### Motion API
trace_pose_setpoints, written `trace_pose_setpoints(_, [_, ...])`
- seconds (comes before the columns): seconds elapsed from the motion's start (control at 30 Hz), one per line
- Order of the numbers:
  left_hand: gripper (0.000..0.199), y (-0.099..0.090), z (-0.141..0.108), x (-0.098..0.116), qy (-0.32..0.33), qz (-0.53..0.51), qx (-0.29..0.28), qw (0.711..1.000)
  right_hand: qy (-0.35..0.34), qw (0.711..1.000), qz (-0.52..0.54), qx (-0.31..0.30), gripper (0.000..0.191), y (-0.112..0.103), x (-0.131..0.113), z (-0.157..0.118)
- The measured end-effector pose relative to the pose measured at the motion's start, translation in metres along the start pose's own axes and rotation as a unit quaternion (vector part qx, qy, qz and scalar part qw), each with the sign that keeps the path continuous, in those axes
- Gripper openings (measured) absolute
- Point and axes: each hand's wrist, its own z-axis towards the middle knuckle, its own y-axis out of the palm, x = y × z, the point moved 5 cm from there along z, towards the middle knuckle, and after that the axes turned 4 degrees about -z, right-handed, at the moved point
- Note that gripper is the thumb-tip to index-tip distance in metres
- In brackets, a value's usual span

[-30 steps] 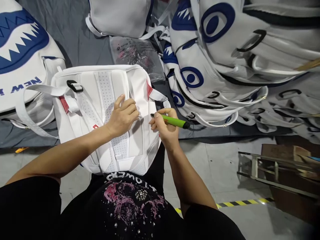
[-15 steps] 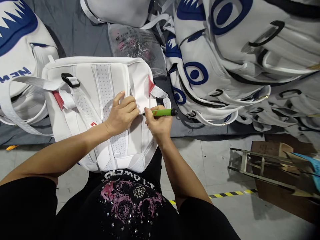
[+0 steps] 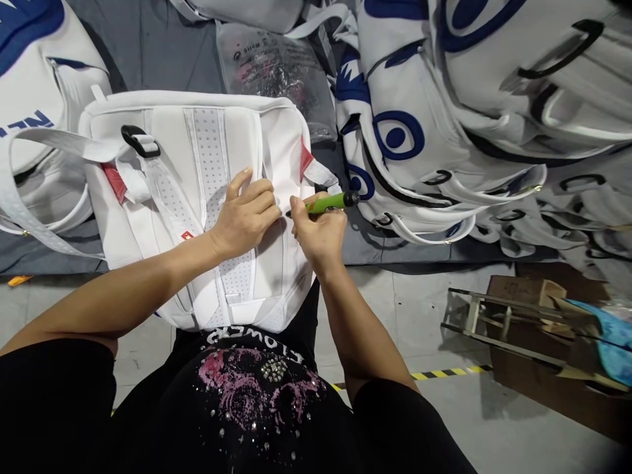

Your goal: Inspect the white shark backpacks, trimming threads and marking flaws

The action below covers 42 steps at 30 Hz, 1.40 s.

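A white backpack (image 3: pixel 170 131) lies in front of me with its strap side up, its near edge against my body. My left hand (image 3: pixel 247 214) rests on its back panel, fingers curled and pinching the white fabric near the side seam. In my right hand (image 3: pixel 318 230) is a green pen (image 3: pixel 332 203) with a black end, its dark tip pointing left at the fabric beside my left fingertips. Whether the tip touches the fabric I cannot tell. A black buckle (image 3: pixel 141 141) and a white strap (image 3: pixel 59 141) lie on the bag's left part.
White backpacks with blue eye shapes (image 3: pixel 399 136) are piled at the right. Another white backpack (image 3: pixel 74 99) stands at the left. Behind is a clear plastic bag (image 3: pixel 276 72) on the dark grey table cover (image 3: pixel 162 56). A metal frame (image 3: pixel 474 316) and cardboard box (image 3: pixel 523 289) lie lower right.
The view has shifted slightly. The pen's black end is tilted a little further up. My left hand keeps its grip on the fabric, close to the pen tip.
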Motion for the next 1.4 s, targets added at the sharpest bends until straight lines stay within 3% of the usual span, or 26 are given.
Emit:
trace_pose_setpoints(0.13, [0.034, 0.000, 0.001, -0.001, -0.015, -0.010, -0.011, 1.000, -0.020, 0.998, -0.025, -0.046, 0.039, 0.001, -0.003, 0.008])
trace_pose_setpoints(0.43, [0.028, 0.007, 0.000, -0.005, -0.031, -0.045, -0.032, 0.998, -0.016, 0.994, -0.083, -0.064, 0.037, -0.002, -0.010, 0.016])
trace_pose_setpoints(0.63, [0.027, 0.011, 0.002, -0.010, -0.045, -0.130, 0.030, 0.990, -0.008, 0.987, -0.143, -0.080, 0.035, -0.003, -0.015, 0.020])
trace_pose_setpoints(0.93, [0.027, 0.009, 0.001, -0.010, -0.047, -0.136, 0.032, 0.989, -0.018, 0.985, -0.140, -0.101, 0.036, 0.001, -0.017, 0.025])
trace_pose_setpoints(1.23, [0.027, 0.005, 0.004, -0.008, -0.058, -0.127, -0.011, 0.990, -0.033, 0.991, -0.120, -0.047, 0.040, -0.003, -0.004, 0.017])
trace_pose_setpoints(1.4, [0.028, 0.007, 0.002, -0.008, -0.043, -0.116, 0.015, 0.992, -0.038, 0.993, -0.108, -0.032, 0.040, -0.002, -0.003, 0.013])
